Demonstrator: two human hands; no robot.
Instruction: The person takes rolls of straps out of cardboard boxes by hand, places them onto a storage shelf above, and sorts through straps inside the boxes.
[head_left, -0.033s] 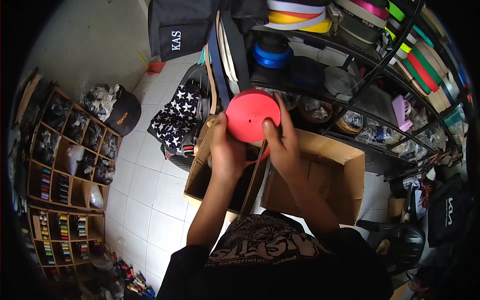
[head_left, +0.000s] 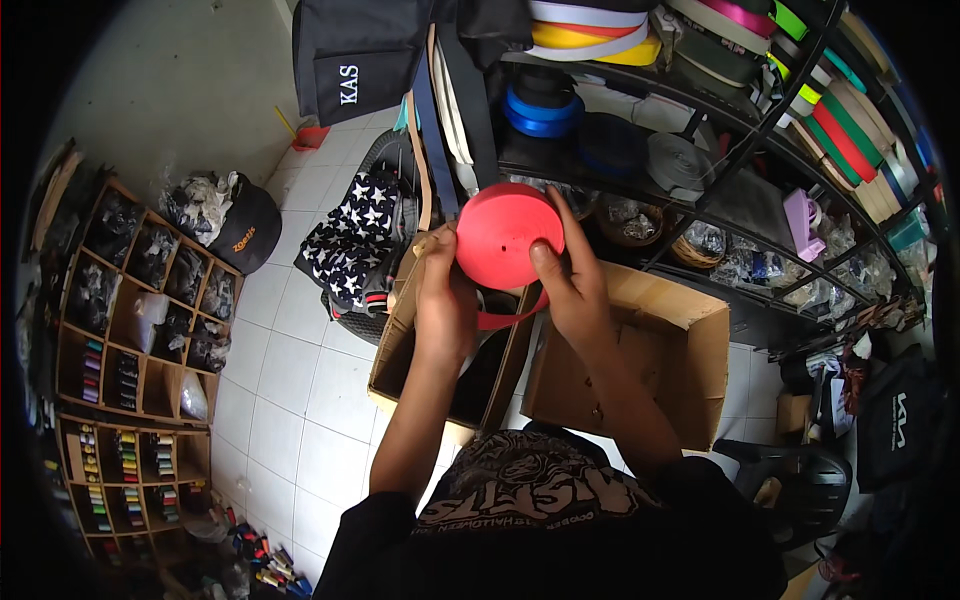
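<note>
Lettering (head_left: 349,85) marks black bags (head_left: 330,50), a cap (head_left: 260,212), a shirt (head_left: 600,550).

The roll (head_left: 505,225) sits between the left hand (head_left: 445,315) and the right hand (head_left: 580,300). The left box (head_left: 513,370) stands just beside the right box (head_left: 707,370), with shelving (head_left: 535,157) behind; far left, a cubby rack (head_left: 160,388) holds spools (head_left: 128,440).

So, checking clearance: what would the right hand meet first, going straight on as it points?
Past the flat, round red roll the right hand holds, probably the long black shelf; depth is unclear.
</note>
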